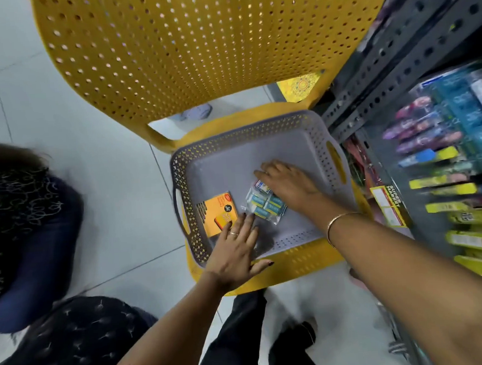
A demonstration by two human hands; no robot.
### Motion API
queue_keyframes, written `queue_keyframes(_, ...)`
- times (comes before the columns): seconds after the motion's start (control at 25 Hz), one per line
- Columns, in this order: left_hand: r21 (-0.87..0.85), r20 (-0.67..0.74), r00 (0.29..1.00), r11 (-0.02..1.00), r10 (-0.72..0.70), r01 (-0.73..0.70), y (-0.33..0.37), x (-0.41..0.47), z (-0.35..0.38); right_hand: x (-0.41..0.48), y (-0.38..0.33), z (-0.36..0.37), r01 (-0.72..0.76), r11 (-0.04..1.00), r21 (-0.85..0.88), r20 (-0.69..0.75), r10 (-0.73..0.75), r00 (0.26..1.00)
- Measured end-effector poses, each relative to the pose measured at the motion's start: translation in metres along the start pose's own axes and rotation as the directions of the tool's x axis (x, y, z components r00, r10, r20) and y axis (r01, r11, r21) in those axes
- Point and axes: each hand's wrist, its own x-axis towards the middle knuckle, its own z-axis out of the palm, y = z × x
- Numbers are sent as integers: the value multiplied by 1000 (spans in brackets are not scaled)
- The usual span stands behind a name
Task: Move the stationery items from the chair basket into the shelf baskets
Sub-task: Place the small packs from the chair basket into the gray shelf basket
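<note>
Right forearm: nearest the camera, coming in from the near right with a thin gold bangle (pixel 340 226) at the wrist.
Right hand (pixel 287 182): palm down inside the grey basket (pixel 263 149), fingers spread and resting over the far end of the clear packet of blue-and-white erasers (pixel 265 204); whether it has closed on the packet, I cannot tell.
Left hand (pixel 234 249): reaching over the basket's near rim, flat and released, a ring on one finger; fingertips lie at the near right corner of the orange pack (pixel 217 212).
Orange pack: flat on the basket floor, near left part, just left of the eraser packet.
Eraser packet: on the basket floor, about the middle, slightly right.
Grey basket: perforated walls, sitting on the seat of the yellow chair (pixel 196 48).
Shelf (pixel 424 47): grey metal rack on the right, holding blurred packaged stationery.
Left side: another person in dark patterned clothing (pixel 22 214), on the tiled floor (pixel 99 169).
</note>
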Motion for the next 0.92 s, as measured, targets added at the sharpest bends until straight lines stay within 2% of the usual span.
queue_keyframes(0.12, -2, 0, 1000, 1000, -5, 5, 0, 0, 5, 3, 2, 10, 29, 998, -57, -100, -34, 994)
queue_keyframes(0.2, 4, 18, 1000, 1000, -9, 9, 1, 0, 2, -1, 8, 11, -23, 998, -65, -136, 14, 991)
queue_keyframes(0.32, 2, 65, 998, 1000, -27, 27, 1, 1, -2, -10, 15, 4, -96, 995, 40, -77, 99, 992)
queue_keyframes(0.56, 0, 44, 999, 1000, 26, -26, 4, 5, -21, -40, 27, -40, -168, 972, 162, -111, 187, 976)
queue_keyframes(0.72, -67, -32, 999, 998, -1, -1, 5, 24, -68, -75, 29, -95, -215, 939, 269, -226, 279, 933)
queue_keyframes(0.92, 51, -243, 965, 995, 100, -91, 11, 67, -164, -132, 36, -201, -198, 928, 317, -403, 321, 857)
